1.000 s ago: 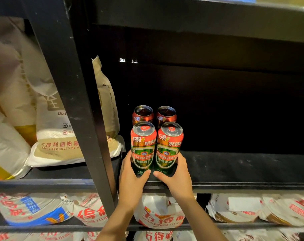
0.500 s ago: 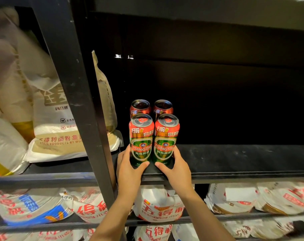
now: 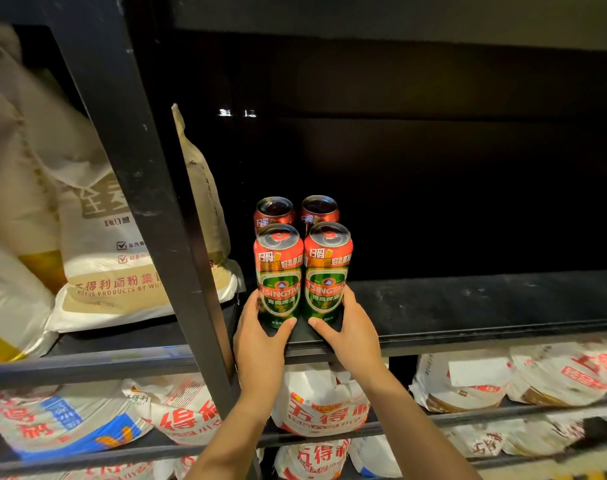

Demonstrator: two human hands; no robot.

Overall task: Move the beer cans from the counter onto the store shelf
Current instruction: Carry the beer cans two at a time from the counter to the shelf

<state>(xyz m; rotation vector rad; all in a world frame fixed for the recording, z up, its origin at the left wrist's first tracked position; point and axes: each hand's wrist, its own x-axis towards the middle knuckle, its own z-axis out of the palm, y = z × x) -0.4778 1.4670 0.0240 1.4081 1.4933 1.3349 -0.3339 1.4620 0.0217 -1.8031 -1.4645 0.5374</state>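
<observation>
Black metal store shelf (image 3: 485,303), dusty board: four upright green-and-red Tsingtao beer cans (image 3: 279,275) in a two-by-two block at near left edge, touching. Left bay: white-and-tan paper flour sacks (image 3: 115,271), leaning.

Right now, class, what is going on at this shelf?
A person is stocking beer cans. The left hand holds the front left can and the right hand holds the front right can, both upright near the front edge of the black shelf. Two more cans stand right behind them. Flour bags sit beside.
</observation>
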